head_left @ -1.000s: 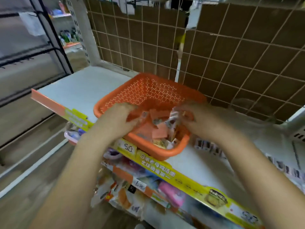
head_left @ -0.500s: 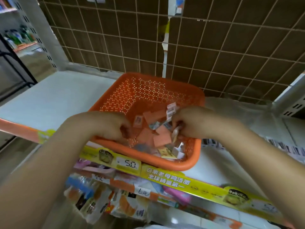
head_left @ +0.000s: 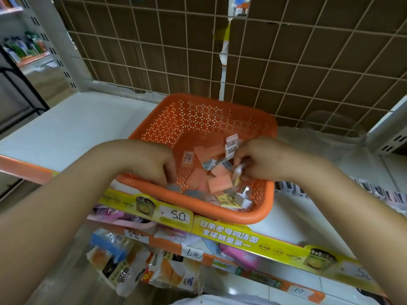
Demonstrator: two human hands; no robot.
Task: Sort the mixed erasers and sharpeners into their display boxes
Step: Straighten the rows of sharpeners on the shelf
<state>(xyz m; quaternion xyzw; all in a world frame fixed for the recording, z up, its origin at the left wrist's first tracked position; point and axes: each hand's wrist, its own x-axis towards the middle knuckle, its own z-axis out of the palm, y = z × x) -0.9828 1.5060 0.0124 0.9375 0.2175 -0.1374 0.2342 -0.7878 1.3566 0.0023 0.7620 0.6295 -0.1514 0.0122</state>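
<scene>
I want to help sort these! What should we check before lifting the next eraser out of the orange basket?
1. Orange basket sits fully on the white shelf: not ok, front corner overhangs.
2. Right hand holds pieces: ok, wrapped ones pinched.
3. Left hand has a piece: cannot tell, fingertips hidden.
4. Pink erasers left to sort: ok, several loose.
5. Display boxes in sight: not ok, none visible.

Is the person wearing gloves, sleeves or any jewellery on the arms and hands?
No. The left hand and right hand are bare, with no gloves, rings, watch or bracelets showing. Both forearms are bare too; no sleeve reaches into view.
</scene>
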